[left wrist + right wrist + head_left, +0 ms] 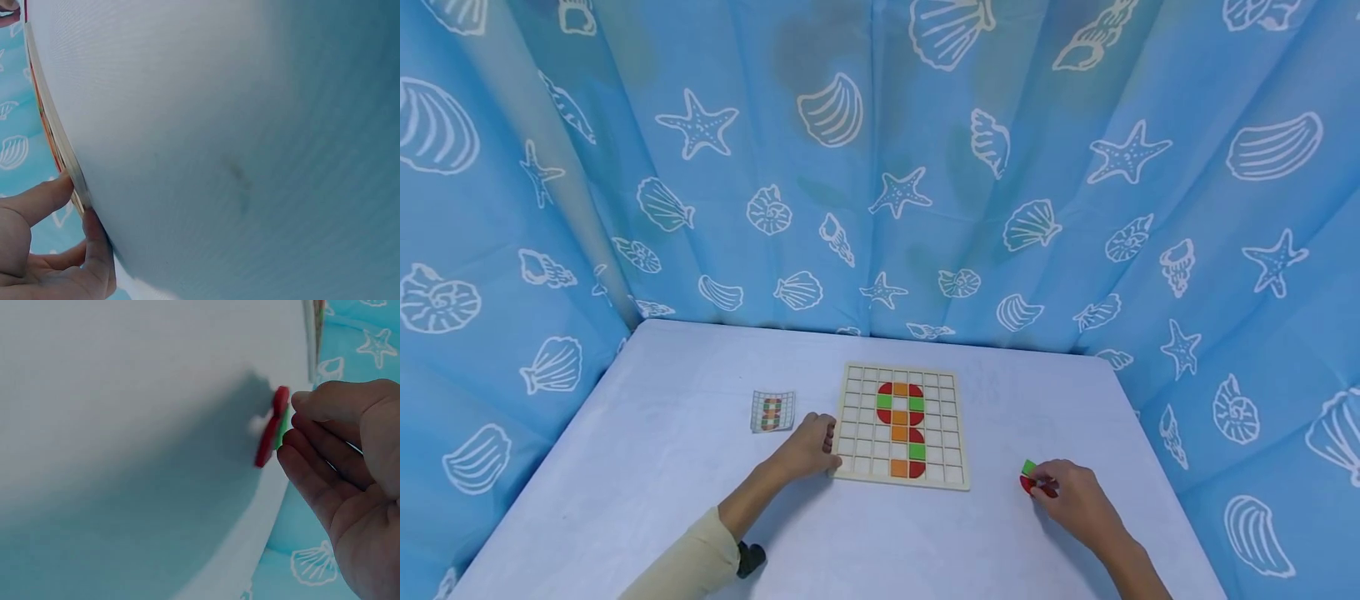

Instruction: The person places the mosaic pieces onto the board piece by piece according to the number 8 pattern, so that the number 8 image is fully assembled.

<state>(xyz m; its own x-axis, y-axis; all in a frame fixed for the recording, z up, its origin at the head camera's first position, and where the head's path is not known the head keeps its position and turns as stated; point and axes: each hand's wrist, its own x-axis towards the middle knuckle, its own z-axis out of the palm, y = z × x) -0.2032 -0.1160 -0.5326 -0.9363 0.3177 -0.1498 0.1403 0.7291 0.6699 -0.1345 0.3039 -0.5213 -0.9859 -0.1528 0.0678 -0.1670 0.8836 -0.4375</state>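
Observation:
In the head view, a square board [862, 454] with a white grid lies mid-table, bearing red, orange and green tiles in a figure like a 9. My left hand [808, 446] pinches its left edge near the front corner; in the left wrist view the thumb [53, 195] and fingers meet at that edge. To the board's right, my right hand [1071, 496] is at a few loose tiles, red and green. Its fingertips come close to the red tiles [270, 434] and the green tile [1028, 467]. Whether they touch is hard to make out.
A small printed card [772, 412] with a coloured grid figure lies left of the board. The white table [685, 375] is bordered by blue curtains [880, 167] with shell and starfish prints. A dark object [750, 559] shows at the left sleeve.

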